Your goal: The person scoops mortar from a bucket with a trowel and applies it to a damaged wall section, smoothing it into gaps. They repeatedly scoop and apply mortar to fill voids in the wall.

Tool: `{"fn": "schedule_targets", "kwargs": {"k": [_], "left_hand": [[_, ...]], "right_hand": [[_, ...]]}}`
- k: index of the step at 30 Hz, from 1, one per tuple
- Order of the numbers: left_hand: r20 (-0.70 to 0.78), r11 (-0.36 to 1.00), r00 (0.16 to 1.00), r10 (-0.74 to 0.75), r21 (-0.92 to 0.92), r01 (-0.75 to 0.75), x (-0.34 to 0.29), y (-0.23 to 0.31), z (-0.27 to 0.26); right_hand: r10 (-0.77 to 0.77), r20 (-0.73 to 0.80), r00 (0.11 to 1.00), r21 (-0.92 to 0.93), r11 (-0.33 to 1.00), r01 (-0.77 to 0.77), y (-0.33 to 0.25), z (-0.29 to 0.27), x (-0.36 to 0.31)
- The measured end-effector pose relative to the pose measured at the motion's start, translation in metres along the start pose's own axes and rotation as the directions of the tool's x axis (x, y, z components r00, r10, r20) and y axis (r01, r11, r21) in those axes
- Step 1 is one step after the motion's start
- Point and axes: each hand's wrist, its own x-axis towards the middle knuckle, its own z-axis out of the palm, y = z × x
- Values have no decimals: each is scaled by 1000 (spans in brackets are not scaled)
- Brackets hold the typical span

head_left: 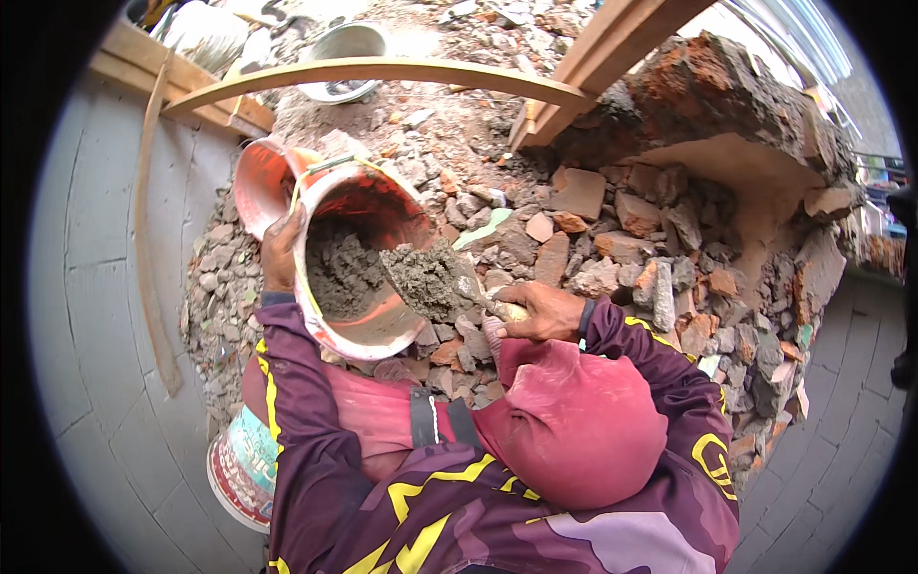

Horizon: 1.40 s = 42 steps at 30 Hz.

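Observation:
My left hand (280,251) is wrapped round the left rim of a tilted bucket (406,212), whose inside is orange-red and smeared with grey. Wet grey mortar (342,273) lies in it, and a thin wire handle with a pale grip crosses its upper rim. In my right hand (547,310) is a trowel (509,312), held by its handle. A heap of mortar (432,281) covers most of its blade, which is at the bucket's right rim. Beside the left hand, a second red-orange container (260,187) stands against the bucket.
Broken brick and concrete rubble (622,244) spreads around the bucket. A curved wooden strip (373,69) spans between timber beams (612,48) ahead. A metal basin (356,43) lies beyond it. Behind my left arm stands a paint bucket (239,469). Grey block walls (105,316) flank both sides.

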Motion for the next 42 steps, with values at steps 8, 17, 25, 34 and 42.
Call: {"fn": "schedule_targets", "kwargs": {"k": [8, 17, 25, 34, 42], "left_hand": [[74, 988, 989, -128, -75, 133, 11, -1, -8], [169, 955, 976, -138, -237, 176, 5, 11, 4], [147, 940, 965, -219, -233, 249, 3, 17, 6], [104, 971, 975, -194, -124, 207, 0, 16, -1], [36, 965, 969, -244, -87, 246, 7, 25, 8]], "right_hand": [[428, -215, 878, 363, 869, -334, 19, -74, -135], [123, -880, 458, -209, 766, -608, 52, -167, -92], [110, -969, 220, -57, 768, -637, 87, -147, -7], [-88, -952, 295, -257, 751, -608, 70, -130, -94], [407, -616, 675, 72, 882, -466, 58, -77, -139]]}}
